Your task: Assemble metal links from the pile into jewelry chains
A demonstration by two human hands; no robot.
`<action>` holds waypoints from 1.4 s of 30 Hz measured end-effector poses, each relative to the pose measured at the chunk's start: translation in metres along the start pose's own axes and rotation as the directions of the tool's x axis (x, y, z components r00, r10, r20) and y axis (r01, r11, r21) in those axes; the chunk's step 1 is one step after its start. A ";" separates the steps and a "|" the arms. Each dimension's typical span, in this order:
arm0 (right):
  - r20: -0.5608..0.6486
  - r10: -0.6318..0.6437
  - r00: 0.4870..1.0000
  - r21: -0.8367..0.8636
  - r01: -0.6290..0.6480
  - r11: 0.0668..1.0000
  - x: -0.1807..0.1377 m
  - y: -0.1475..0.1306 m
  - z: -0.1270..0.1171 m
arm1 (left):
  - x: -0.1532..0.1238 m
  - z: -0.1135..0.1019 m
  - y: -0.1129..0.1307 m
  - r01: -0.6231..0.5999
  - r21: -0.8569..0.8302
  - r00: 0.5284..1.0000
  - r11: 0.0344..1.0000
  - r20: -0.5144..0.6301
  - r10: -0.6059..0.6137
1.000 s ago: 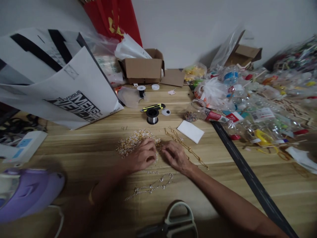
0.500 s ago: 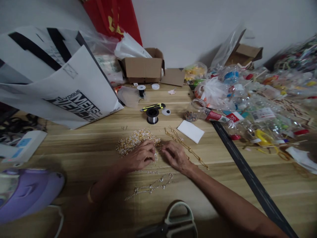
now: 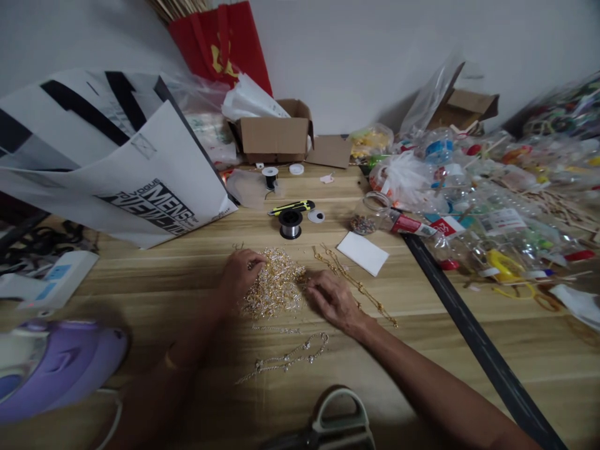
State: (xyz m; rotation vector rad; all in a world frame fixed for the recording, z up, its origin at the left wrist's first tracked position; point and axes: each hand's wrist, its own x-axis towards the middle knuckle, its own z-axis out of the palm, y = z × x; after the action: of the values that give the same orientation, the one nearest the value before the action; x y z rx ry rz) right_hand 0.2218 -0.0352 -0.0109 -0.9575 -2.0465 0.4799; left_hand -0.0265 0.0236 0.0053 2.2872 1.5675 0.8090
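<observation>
A glittering pile of small gold and silver jewellery pieces (image 3: 276, 284) lies on the wooden table. My left hand (image 3: 240, 274) is at the pile's upper left edge, thumb and fingers pinched together; anything between them is too small to name. Just right of the pile rests my right hand (image 3: 334, 301), its fingers curled and closed at the tips, where a tiny golden bit shows. Beyond that hand stretches a gold chain (image 3: 363, 290). Nearer to me lie a silver chain (image 3: 285, 359) with clear stones and a short silver chain (image 3: 276, 329).
Behind the pile are a wire spool (image 3: 290, 225), a yellow-black utility knife (image 3: 293, 207) and a white card (image 3: 363, 252). Plastic bottles (image 3: 497, 219) crowd the right side. A white bag (image 3: 140, 162) and purple iron (image 3: 65, 362) stand left. Scissors (image 3: 340, 415) lie at the front.
My left hand has moved left and slightly away from me, from over the pile's front to its left edge, uncovering the pile. My right hand stays almost in place.
</observation>
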 end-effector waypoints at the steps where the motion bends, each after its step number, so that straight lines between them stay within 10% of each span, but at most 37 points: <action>1: 0.000 -0.002 1.000 0.000 0.002 1.000 0.000 0.000 0.000 | 0.000 0.001 -0.001 0.011 0.021 1.000 1.000 -0.006 -0.011; 42: 0.005 0.005 1.000 0.006 -0.005 1.000 0.000 0.000 0.000 | 0.005 0.009 0.006 -0.177 0.123 0.982 0.977 0.087 0.167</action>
State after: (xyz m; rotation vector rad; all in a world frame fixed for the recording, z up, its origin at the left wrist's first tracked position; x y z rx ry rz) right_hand 0.2220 -0.0354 -0.0108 -0.9590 -2.0464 0.4904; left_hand -0.0153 0.0271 0.0023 2.5436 1.4434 0.6677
